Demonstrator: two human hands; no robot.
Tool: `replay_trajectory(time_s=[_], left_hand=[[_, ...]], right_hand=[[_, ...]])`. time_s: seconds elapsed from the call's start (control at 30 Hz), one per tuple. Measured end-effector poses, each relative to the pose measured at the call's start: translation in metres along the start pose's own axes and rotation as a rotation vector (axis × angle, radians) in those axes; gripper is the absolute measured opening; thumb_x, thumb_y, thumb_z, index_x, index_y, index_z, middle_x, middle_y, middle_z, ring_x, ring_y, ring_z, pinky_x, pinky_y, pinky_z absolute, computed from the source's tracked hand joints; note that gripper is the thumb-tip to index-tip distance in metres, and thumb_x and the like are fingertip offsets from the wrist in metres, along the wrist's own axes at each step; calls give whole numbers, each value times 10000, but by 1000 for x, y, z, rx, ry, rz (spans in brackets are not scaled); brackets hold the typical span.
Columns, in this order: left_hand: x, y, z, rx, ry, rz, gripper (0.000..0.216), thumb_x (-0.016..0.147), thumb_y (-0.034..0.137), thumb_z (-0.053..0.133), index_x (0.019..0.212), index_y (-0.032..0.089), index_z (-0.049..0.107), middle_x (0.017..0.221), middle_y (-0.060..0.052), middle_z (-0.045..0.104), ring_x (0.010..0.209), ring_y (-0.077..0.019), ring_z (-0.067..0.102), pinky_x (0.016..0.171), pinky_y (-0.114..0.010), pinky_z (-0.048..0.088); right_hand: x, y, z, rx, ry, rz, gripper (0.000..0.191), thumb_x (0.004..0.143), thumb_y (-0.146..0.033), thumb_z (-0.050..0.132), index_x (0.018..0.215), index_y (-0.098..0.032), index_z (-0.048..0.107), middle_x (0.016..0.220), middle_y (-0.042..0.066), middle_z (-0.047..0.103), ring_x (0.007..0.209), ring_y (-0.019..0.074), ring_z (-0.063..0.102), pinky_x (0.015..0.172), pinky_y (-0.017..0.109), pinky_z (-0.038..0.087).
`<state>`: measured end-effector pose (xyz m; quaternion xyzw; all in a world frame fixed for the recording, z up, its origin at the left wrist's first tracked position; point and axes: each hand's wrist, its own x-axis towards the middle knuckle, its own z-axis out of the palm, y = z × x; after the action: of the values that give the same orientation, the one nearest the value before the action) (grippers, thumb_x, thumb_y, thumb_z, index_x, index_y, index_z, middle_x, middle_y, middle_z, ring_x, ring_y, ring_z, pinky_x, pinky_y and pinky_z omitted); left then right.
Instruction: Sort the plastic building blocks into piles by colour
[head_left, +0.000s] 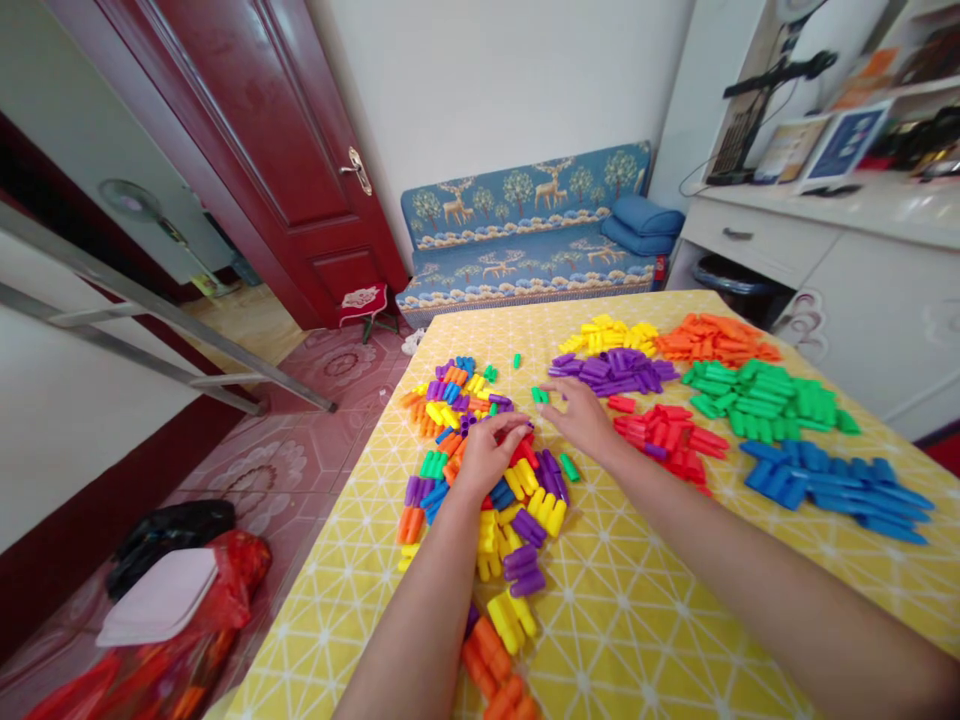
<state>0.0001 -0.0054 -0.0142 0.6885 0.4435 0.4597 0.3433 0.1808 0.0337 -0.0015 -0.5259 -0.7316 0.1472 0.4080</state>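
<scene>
1. Yellow patterned cloth covers the worktop; a mixed pile of plastic pieces lies along its left part, with sorted heaps at the far right: yellow, orange, purple, green, red, blue.
2. Left hand: palm down on the mixed pile, fingers curled over pieces. Looks like a loose grip, but which piece it holds is hidden.
3. Right hand: reaches forward, fingertips pinching toward a small green piece just ahead; whether they have closed on it I cannot tell.
4. Doing it well, my read: pinch one piece at its middle, lift it clear of its neighbours, and keep the left hand steadying the pile so nothing scatters.
5. Both forearms are extended and converge at the pile, wrists low.
</scene>
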Motion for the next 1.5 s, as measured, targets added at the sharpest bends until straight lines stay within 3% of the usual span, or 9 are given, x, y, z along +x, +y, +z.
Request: replay_trajectory(time_s=[0.2,0.37,0.43,0.63,0.87,1.0,1.1,1.33,1.5], left_hand=[[-1,4,-2,-44,42,-4,235,862,294,583,1016,158,697,950,-73,736,865,-191,686,807,-309,544],[0,6,-3,-64,96,-26,241,857,310,584,1002,153,694,848,-51,732,768,-169,678,746,-290,545],[0,8,-3,-65,116,-25,231,858,309,580,985,156,698,829,-44,731,759,-166,678,739,-285,544],[1,4,-3,-97,162,-20,235,868,315,573,991,153,692,804,-43,724,743,-163,680,728,-278,538],[1,5,-5,68,63,130,230,872,300,585,1038,188,699,1067,-70,701,1018,-197,638,916,-326,487],[2,8,-5,136,-23,147,274,884,300,573,1119,209,678,1139,-68,688,1098,-208,608,1006,-366,437],[2,7,-6,98,1,89,291,914,318,521,1125,192,678,1155,-79,685,1103,-214,610,1003,-372,445],[2,0,-5,38,24,19,314,907,355,530,1109,173,686,1146,-88,692,1080,-230,628,978,-372,468],[2,-2,-4,-16,24,-12,325,895,363,549,1111,161,684,1131,-96,699,1057,-231,643,948,-362,489]], right_hand=[[-60,-32,19,442,-78,111,392,804,-438,620,1135,-229,638,1164,93,637,1103,263,578,983,441,427],[-100,-35,12,332,-218,19,1004,535,-428,834,1428,-294,394,1512,100,327,1370,351,314,1109,528,275],[-110,-34,11,227,-266,9,1079,494,-399,855,1449,-313,360,1552,92,241,1401,372,244,1120,555,236],[-97,-28,23,115,-218,49,774,692,-376,728,1402,-277,438,1540,111,261,1407,330,257,1115,527,270],[-55,-11,51,264,112,104,511,832,-399,576,1282,-167,507,1355,170,493,1305,285,420,1089,500,333],[-58,-20,42,396,265,160,422,940,-422,394,1277,-183,479,1344,149,500,1279,241,447,1085,482,343],[-78,-48,14,355,256,-71,357,949,-341,406,1277,-219,478,1401,113,450,1331,223,379,1120,475,283],[-145,-113,-14,294,-454,-1073,181,921,-297,477,893,-208,632,1080,9,660,1112,172,533,1137,433,230],[-157,-108,4,159,-661,-1205,191,904,-294,493,831,-205,644,1033,32,653,1247,221,421,1156,539,87]])
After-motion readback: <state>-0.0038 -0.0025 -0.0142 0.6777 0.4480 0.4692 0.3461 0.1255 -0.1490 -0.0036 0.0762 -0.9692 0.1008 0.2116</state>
